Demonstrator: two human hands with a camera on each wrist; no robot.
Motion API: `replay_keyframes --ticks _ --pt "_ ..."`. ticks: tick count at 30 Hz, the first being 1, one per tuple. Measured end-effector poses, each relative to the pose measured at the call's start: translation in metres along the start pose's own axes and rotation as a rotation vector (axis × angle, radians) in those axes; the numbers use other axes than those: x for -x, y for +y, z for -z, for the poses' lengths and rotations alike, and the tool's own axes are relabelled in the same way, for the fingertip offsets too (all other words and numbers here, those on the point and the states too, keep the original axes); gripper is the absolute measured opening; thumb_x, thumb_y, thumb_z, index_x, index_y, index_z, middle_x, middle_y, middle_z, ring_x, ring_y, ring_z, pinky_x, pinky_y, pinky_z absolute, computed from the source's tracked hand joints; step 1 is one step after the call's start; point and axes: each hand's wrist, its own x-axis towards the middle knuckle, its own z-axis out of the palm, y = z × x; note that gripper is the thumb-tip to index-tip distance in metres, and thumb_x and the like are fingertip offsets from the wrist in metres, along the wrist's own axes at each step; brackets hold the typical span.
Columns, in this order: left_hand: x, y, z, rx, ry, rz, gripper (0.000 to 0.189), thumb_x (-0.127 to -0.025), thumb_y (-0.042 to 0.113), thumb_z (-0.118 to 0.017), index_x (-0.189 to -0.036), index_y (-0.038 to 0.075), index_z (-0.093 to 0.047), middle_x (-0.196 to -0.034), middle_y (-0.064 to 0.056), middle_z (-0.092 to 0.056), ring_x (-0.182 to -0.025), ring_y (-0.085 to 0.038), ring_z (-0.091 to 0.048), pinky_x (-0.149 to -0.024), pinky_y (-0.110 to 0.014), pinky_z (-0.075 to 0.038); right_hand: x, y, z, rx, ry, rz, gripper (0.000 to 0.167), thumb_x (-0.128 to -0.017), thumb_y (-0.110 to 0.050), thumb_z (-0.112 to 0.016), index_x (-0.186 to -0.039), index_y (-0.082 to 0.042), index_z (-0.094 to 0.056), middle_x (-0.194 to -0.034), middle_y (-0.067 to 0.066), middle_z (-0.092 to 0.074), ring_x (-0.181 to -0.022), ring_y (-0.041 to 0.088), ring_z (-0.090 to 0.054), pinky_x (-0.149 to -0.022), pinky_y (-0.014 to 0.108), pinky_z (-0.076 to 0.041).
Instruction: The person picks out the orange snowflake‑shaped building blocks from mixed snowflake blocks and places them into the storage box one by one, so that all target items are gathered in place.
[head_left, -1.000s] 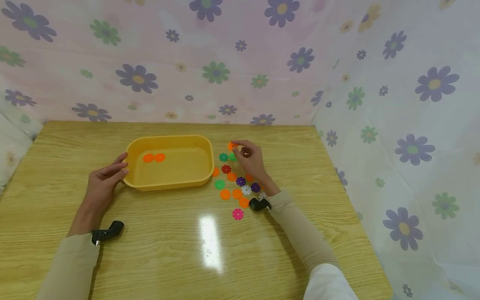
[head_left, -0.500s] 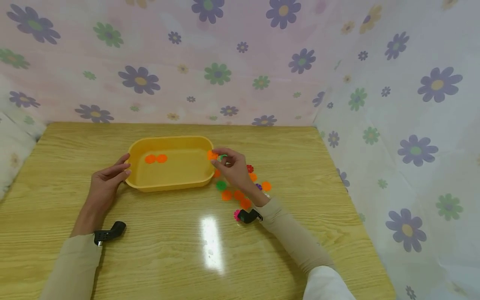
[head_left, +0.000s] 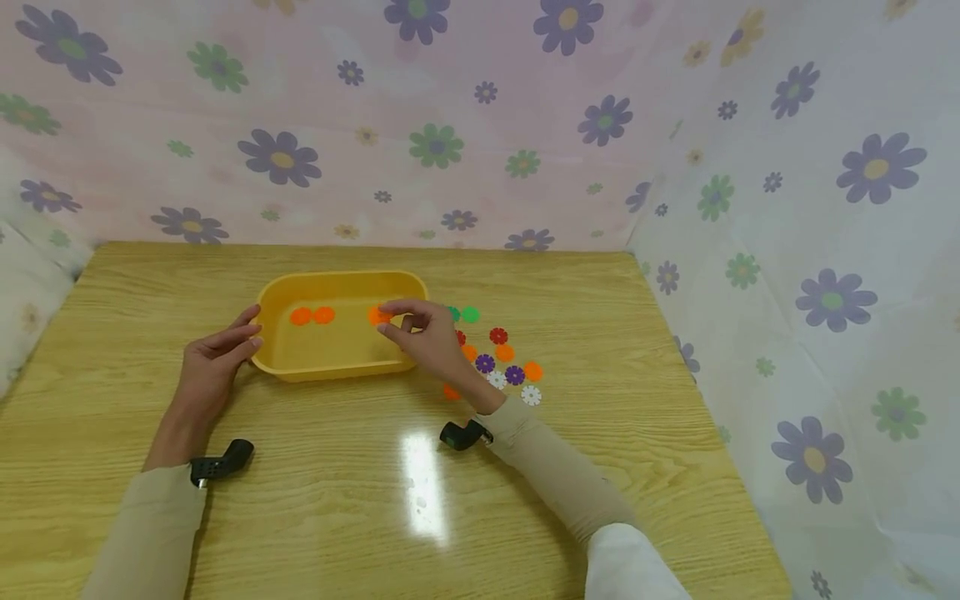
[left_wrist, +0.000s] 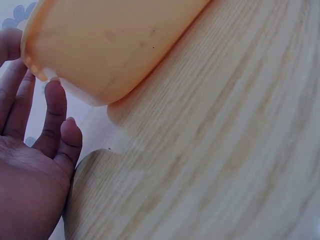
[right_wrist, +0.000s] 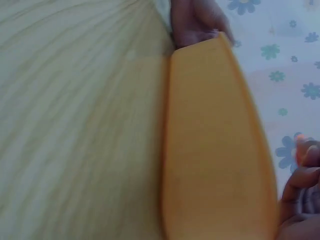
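Note:
My right hand [head_left: 431, 337] pinches an orange flower-shaped plastic disc [head_left: 377, 316] between thumb and fingertips, over the right part of a yellow plastic bin [head_left: 341, 368]. Two orange discs [head_left: 301, 317] lie side by side on the bin's floor towards the left. With relaxed fingers, my left hand [head_left: 213, 358] touches the bin's left end from outside. In the left wrist view, its fingertips meet the rim of the bin [left_wrist: 110, 45]. The right wrist view shows the bin's outer wall [right_wrist: 210, 140], with part of the right hand [right_wrist: 302, 195] at the edge and a bit of orange at its fingertips.
Right of the bin several loose discs lie on the wooden table [head_left: 315, 500]: a bright green disc [head_left: 470, 314], a red disc [head_left: 498, 336], a purple disc [head_left: 514, 375], a white disc [head_left: 531, 395] and orange ones. My right forearm hides some. Flowered cloth hangs behind and beside the table.
My right hand has carried the orange disc leftward from the loose discs, across the bin's right rim and over its inside. The left hand stays at the bin's left end.

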Motion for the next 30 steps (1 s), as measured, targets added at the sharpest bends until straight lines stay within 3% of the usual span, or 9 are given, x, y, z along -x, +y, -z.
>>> replay_keyframes --ticks 2,4,9,14,17,25,30 --pt "0.0 0.0 -0.001 -0.004 -0.003 0.0 0.026 -0.095 -0.016 -0.059 -0.113 -0.006 -0.075 -0.129 0.006 -0.071 -0.129 0.001 -0.057 -0.098 -0.014 -0.05 -0.005 0.001 -0.002 0.011 0.001 -0.051 0.023 -0.094 0.006 -0.067 -0.117 0.01 -0.07 -0.101 0.03 -0.069 -0.054 0.037 -0.048 -0.046 0.022 -0.037" --pt "0.0 0.0 -0.001 -0.002 -0.006 -0.002 0.026 -0.095 -0.016 -0.059 -0.113 -0.006 -0.075 -0.129 0.006 -0.071 -0.129 0.001 -0.057 -0.098 -0.014 -0.05 -0.009 0.003 -0.003 0.019 -0.005 -0.106 0.024 -0.095 0.003 -0.067 -0.119 0.007 -0.07 -0.112 0.026 -0.07 -0.052 0.036 -0.047 -0.046 0.023 -0.039" --pt "0.0 0.0 -0.002 -0.002 -0.003 -0.01 0.026 -0.094 -0.017 -0.059 -0.112 -0.007 -0.075 -0.128 0.005 -0.072 -0.129 0.001 -0.058 -0.099 -0.014 -0.049 -0.02 0.009 -0.003 0.016 -0.067 -0.276 0.025 -0.096 -0.005 -0.069 -0.121 -0.001 -0.072 -0.116 0.018 -0.072 -0.051 0.016 -0.046 -0.05 0.025 -0.041" --pt "0.0 0.002 -0.003 -0.018 0.007 -0.017 0.025 -0.094 -0.016 -0.06 -0.111 -0.006 -0.076 -0.126 0.006 -0.072 -0.128 0.001 -0.058 -0.099 -0.013 -0.048 -0.03 0.011 0.0 -0.008 -0.142 -0.398 0.026 -0.098 -0.01 -0.069 -0.123 -0.005 -0.072 -0.116 0.012 -0.072 -0.061 0.023 -0.05 -0.056 0.032 -0.043" --pt "0.0 0.002 -0.003 -0.013 0.006 -0.013 0.025 -0.094 -0.016 -0.06 -0.111 -0.007 -0.075 -0.127 0.006 -0.072 -0.128 0.001 -0.058 -0.099 -0.013 -0.048 -0.033 0.012 0.002 -0.028 -0.169 -0.431 0.026 -0.099 -0.011 -0.068 -0.124 -0.005 -0.072 -0.115 0.009 -0.072 -0.065 0.027 -0.05 -0.058 0.035 -0.043" --pt "0.0 0.0 0.001 0.012 -0.002 0.001 0.026 -0.094 -0.017 -0.059 -0.112 -0.008 -0.074 -0.128 0.006 -0.071 -0.13 0.001 -0.057 -0.1 -0.014 -0.048 -0.036 0.013 0.001 -0.063 -0.208 -0.458 0.027 -0.1 -0.01 -0.066 -0.126 -0.004 -0.07 -0.1 0.004 -0.068 -0.06 0.015 -0.046 -0.057 0.033 -0.038" --pt "-0.001 0.0 0.001 0.005 0.0 -0.001 0.026 -0.095 -0.017 -0.059 -0.112 -0.008 -0.075 -0.128 0.006 -0.071 -0.129 0.001 -0.057 -0.1 -0.013 -0.048 -0.039 0.015 -0.001 -0.051 -0.221 -0.46 0.027 -0.101 -0.012 -0.065 -0.126 -0.005 -0.07 -0.103 0.004 -0.067 -0.061 0.014 -0.045 -0.056 0.03 -0.038"
